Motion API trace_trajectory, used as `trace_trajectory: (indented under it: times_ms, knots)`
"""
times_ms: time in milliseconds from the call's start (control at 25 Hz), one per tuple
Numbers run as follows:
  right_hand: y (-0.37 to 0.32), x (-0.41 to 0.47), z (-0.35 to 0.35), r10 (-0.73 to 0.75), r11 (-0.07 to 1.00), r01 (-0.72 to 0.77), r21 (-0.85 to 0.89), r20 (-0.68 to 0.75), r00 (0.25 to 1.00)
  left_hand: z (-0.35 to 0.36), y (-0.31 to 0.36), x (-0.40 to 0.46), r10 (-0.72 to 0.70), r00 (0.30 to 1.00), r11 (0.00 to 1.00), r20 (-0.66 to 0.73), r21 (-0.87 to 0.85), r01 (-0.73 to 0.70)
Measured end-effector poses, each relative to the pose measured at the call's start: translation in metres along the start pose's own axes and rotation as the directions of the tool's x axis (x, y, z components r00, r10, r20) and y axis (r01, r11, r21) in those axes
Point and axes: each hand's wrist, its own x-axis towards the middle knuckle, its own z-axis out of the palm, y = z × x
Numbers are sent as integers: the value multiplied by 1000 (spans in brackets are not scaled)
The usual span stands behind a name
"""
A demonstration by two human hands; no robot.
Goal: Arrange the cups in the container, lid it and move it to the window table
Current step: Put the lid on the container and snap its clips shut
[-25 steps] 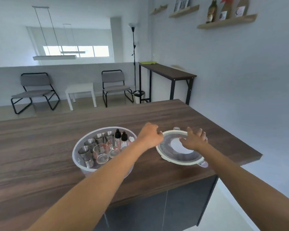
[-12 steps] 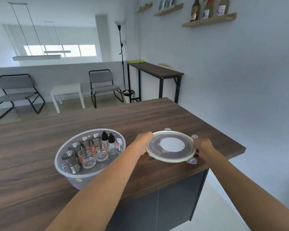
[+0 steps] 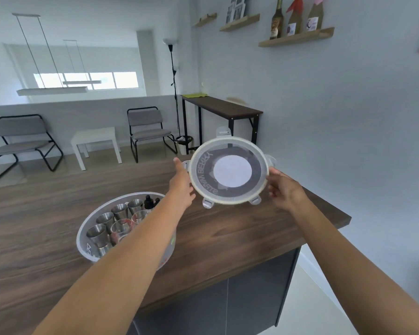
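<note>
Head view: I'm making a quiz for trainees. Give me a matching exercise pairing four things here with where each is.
Things:
1. lid
2. container
3. bottles
4. left forearm

Places:
A. on a wall shelf
B. on the wooden counter, holding cups
C. raised between both hands
D. crossing over the container's right part

Pairs: 1-C, 2-B, 3-A, 4-D

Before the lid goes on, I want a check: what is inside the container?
Inside the container: steel cups, clear glasses and two dark-capped bottles. The left forearm covers its right side.
</note>
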Motion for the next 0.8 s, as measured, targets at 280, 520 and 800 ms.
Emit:
trace_trajectory:
  times_ms: [280, 520, 800]
  knots:
    - [3, -15, 28, 102, 892, -204, 403, 261, 960, -41, 33, -8, 40, 996, 939, -84, -337, -66]
    - [20, -35, 86, 174, 862, -318, 394, 360, 917, -113, 47, -27, 168, 946, 972, -276, -114, -206]
    - [51, -57, 142, 236, 930, -332, 156, 438, 868, -195, 47, -49, 292, 822, 956, -490, 151, -250]
